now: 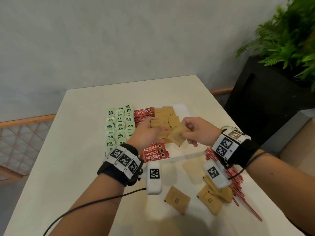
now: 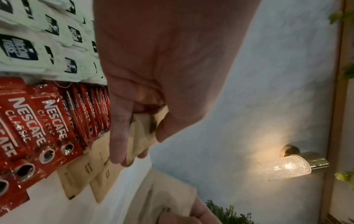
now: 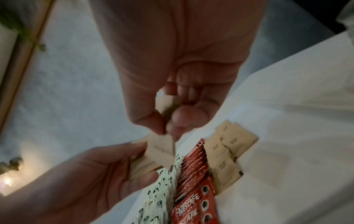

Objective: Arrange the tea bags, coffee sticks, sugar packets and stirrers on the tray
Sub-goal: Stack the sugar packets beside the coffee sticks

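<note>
- While both hands work over the tray [image 1: 185,108], the left hand [image 1: 146,132] curls its fingers round a small stack of brown sugar packets [image 1: 156,124], thumb on one face and fingers on the other, probably to keep them squared before laying them down.
- Opposite it, the right hand [image 1: 198,130] pinches another brown packet [image 1: 179,133] between thumb and forefinger by one edge; this hold likely lets it feed packets one at a time toward the left hand.
- Just beyond the fingertips of both hands, sugar packets already on the tray [image 1: 167,114] lie in overlapping rows, so the column looks partly filled.
- Under and left of the left hand run the red coffee sticks [image 1: 154,153], and further left the green tea bags [image 1: 119,125], each in its own band, which keeps the kinds apart.
- Nearer the body than the right wrist, loose sugar packets [image 1: 177,199] lie on the table [image 1: 68,167], not yet moved.
- Beside those, under the right forearm, the red stirrers [image 1: 238,188] lie off the tray, apparently left for last.
</note>
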Demonstrator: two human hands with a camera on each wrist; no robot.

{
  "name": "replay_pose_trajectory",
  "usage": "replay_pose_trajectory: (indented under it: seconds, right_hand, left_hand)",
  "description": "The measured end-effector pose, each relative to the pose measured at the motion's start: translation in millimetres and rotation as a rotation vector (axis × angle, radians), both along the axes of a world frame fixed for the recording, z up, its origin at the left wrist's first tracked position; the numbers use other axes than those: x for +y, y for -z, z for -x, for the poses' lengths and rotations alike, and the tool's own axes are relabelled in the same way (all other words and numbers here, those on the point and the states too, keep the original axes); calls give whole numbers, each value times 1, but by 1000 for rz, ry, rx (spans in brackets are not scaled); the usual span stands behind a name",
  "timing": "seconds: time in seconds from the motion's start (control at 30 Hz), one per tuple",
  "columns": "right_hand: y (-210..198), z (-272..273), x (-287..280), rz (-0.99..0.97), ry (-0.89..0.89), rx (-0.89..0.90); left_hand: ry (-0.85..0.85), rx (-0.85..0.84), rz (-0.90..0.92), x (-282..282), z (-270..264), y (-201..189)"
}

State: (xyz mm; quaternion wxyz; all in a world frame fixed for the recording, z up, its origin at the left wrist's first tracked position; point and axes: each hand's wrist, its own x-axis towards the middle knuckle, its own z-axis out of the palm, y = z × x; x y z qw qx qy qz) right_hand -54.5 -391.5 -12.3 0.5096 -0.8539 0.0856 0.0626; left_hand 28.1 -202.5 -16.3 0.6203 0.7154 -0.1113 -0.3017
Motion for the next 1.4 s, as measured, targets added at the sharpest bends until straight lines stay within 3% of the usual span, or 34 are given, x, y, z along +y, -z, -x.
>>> replay_pose_trajectory:
  seconds: [0.1,0.2,0.43,0.57,0.63,0.73,0.87,1.1,1.27,1.4]
  right_hand:
    - [-4,-1,-1,17,3,-7]
    - [-6,-4,0,-30,61,-34]
    - [-1,-23,-4,-243,240,-66]
    - [7,-37,-17,-216,351,-91]
    - [19,-42,-28,-165,418,-68]
    - [45,-45,-37,31,435,117]
    - [62,-46,-29,217,410,265]
    - [65,-62,-24,326,382,261]
    - [63,-62,-25,295,415,282]
    - [52,-57,-18,322,363,15]
  left_hand:
    - [72,53,56,-7,8,-2]
    - [92,-32,57,-10,15,4]
    - [-70,-100,152,-20,5,3]
    - [-125,37,127,-21,-12,6]
    - [-194,151,93,-17,-21,10]
    - [-232,138,-3,-7,-31,19]
    - [-241,243,84,5,-40,25]
    - [-291,395,179,11,-57,25]
    - [-285,421,241,10,-58,23]
    - [-313,359,233,4,-50,23]
